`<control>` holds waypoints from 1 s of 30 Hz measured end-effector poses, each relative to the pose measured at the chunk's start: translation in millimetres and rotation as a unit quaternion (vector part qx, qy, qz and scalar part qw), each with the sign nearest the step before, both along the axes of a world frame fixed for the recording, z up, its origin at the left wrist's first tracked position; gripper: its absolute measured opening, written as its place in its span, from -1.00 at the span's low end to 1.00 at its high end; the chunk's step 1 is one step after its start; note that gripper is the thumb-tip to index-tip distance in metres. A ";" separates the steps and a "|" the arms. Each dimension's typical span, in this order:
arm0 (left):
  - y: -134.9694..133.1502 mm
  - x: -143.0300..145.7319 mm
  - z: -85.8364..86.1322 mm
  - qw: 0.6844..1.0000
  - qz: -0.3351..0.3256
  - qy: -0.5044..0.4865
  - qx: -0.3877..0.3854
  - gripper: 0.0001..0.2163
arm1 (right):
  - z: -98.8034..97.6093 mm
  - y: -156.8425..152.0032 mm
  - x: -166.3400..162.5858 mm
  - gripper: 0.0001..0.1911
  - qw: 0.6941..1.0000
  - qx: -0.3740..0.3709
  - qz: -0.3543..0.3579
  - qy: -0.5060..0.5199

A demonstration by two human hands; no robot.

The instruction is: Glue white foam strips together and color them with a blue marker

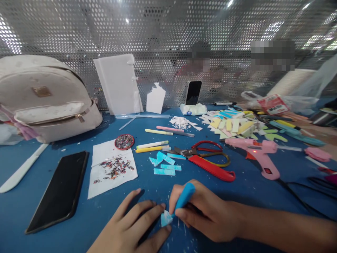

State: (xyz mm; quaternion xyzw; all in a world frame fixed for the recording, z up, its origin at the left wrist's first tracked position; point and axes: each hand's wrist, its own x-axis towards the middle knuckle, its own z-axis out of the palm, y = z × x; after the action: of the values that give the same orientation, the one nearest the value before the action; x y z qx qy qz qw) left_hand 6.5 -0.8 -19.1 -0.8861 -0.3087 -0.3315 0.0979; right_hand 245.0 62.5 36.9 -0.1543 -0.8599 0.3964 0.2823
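My right hand (207, 211) is closed around a light blue marker (185, 195), whose tip rests on a small white and blue foam piece (165, 218) on the blue table (242, 191). My left hand (134, 225) lies beside it, with fingers pinching and steadying that piece. Several cut light blue foam strips (164, 163) lie just beyond the hands.
Red scissors (205, 151), a red cutter (212, 168) and a pink glue gun (256, 153) with its cord lie right of centre. A black phone (59, 189), paper with glitter (112, 168), a glitter lid (124, 141), pens (152, 146), a backpack (44, 98) and foam scraps (231, 124) surround them. People sit behind the mesh.
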 end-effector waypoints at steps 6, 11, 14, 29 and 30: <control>-1.7 2.5 1.0 1.000 0.004 -0.019 -0.002 -0.77 | 0.8 0.8 0.8 -0.61 1.000 0.011 -0.003 -0.013; -0.1 4.0 5.5 1.000 0.002 -0.024 -0.005 -0.70 | 1.4 -0.1 -0.8 -0.58 1.000 0.013 -0.002 -0.019; 0.6 3.1 5.6 1.000 0.000 -0.028 -0.001 -0.70 | 1.6 -0.7 -1.0 -0.59 1.000 0.017 -0.001 -0.012; 0.9 4.0 3.3 1.000 0.000 -0.023 0.005 -0.75 | -2.8 0.8 0.5 -0.64 1.000 -0.025 0.008 -0.010; 0.5 4.3 2.3 1.000 0.002 -0.027 0.007 -0.78 | -3.0 0.5 0.6 -0.65 1.000 -0.024 0.009 -0.011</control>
State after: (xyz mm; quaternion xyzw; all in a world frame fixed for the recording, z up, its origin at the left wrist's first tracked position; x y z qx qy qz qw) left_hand 10.8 -0.2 -16.8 -0.8757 -0.3102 -0.3570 0.0968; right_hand 245.5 63.1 33.8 -0.1579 -0.8546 0.4176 0.2652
